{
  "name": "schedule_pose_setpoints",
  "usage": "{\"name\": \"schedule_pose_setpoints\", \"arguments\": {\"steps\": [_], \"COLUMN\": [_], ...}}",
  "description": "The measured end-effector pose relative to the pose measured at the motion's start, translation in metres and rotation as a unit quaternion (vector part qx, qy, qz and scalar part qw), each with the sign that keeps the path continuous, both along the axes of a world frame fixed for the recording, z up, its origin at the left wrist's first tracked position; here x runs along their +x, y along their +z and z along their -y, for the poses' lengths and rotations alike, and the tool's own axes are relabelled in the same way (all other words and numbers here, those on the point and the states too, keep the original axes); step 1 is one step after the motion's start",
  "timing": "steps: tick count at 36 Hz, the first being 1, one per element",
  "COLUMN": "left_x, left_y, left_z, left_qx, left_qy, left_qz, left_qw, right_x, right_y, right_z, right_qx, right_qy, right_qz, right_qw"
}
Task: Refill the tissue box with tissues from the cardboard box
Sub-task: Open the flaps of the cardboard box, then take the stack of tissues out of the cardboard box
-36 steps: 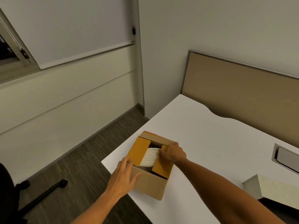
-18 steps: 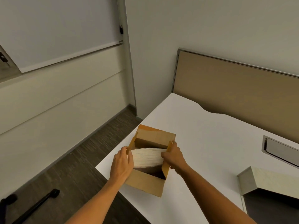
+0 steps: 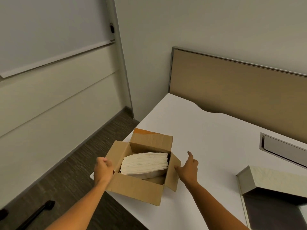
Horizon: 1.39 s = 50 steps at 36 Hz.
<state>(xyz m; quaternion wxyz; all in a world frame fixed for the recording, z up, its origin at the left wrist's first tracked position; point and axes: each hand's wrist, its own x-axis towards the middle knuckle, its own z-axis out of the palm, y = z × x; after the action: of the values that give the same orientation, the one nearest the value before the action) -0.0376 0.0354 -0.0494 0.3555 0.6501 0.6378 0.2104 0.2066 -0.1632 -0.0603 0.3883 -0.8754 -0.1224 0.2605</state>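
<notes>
A brown cardboard box (image 3: 136,188) stands at the left corner of the white desk (image 3: 207,130) with all its flaps folded out. A thick stack of white tissues (image 3: 144,162) lies tilted inside it. My left hand (image 3: 103,170) curls around the left flap and presses it outward. My right hand (image 3: 188,168) rests with spread fingers against the right flap, holding nothing. A pale rectangular tissue box (image 3: 272,181) lies at the right, partly cut off by the frame's edge.
A tan partition panel (image 3: 240,90) runs along the desk's far edge. A grey cable hatch (image 3: 282,148) is set into the desk at the right. Left of the desk there is carpet floor and a black chair leg (image 3: 38,211).
Both side flaps of the cardboard box have been folded out, left and right, and the tissue stack now shows in full. My hands moved apart with the flaps.
</notes>
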Motion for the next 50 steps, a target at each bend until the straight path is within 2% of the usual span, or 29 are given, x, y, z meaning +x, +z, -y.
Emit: {"name": "schedule_pose_setpoints", "arguments": {"steps": [4,7,10,12,14,16,20,23,27,31,34,38,41,43,50], "left_x": [-0.001,0.001,0.01,0.024,0.04,0.054,0.07,0.075,0.078,0.077,0.076,0.073,0.072,0.069,0.063], "left_y": [-0.003,0.002,0.009,0.015,0.018,0.017,0.009,0.005,0.003,-0.001,-0.006,-0.009,-0.008,-0.007,0.005], "left_z": [-0.003,-0.004,-0.003,0.001,0.006,0.011,0.014,0.007,-0.003,-0.007,-0.01,-0.018,-0.023,-0.026,-0.035], "left_qx": [-0.004,0.051,0.192,0.265,0.252,0.183,0.167,0.156,0.169,0.199,0.198,0.19,0.172,0.163,0.126], "left_qy": [-0.072,-0.131,-0.24,-0.322,-0.397,-0.457,-0.526,-0.532,-0.557,-0.572,-0.576,-0.588,-0.589,-0.583,-0.571], "left_qz": [-0.076,-0.176,-0.228,-0.22,-0.186,-0.191,-0.327,-0.353,-0.375,-0.395,-0.395,-0.342,-0.307,-0.287,-0.243], "left_qw": [0.995,0.974,0.924,0.882,0.863,0.85,0.767,0.753,0.722,0.691,0.687,0.708,0.727,0.742,0.774], "right_x": [-0.01,-0.017,-0.023,-0.025,-0.025,-0.025,-0.022,-0.017,-0.01,-0.006,-0.005,-0.006,-0.006,-0.003,0.013], "right_y": [0.006,0.012,0.018,0.022,0.023,0.023,0.019,0.019,0.021,0.019,0.019,0.022,0.023,0.024,0.034], "right_z": [-0.004,-0.005,-0.013,-0.02,-0.028,-0.04,-0.06,-0.068,-0.072,-0.073,-0.073,-0.075,-0.075,-0.075,-0.07], "right_qx": [-0.011,-0.039,-0.048,-0.038,-0.048,-0.073,-0.123,-0.158,-0.192,-0.219,-0.24,-0.273,-0.272,-0.256,-0.175], "right_qy": [0.098,0.218,0.292,0.336,0.399,0.454,0.516,0.543,0.561,0.547,0.54,0.546,0.547,0.544,0.519], "right_qz": [0.124,0.226,0.278,0.291,0.312,0.337,0.359,0.372,0.389,0.401,0.406,0.421,0.421,0.409,0.304], "right_qw": [0.987,0.949,0.914,0.895,0.861,0.822,0.768,0.736,0.706,0.702,0.697,0.671,0.671,0.686,0.779]}}
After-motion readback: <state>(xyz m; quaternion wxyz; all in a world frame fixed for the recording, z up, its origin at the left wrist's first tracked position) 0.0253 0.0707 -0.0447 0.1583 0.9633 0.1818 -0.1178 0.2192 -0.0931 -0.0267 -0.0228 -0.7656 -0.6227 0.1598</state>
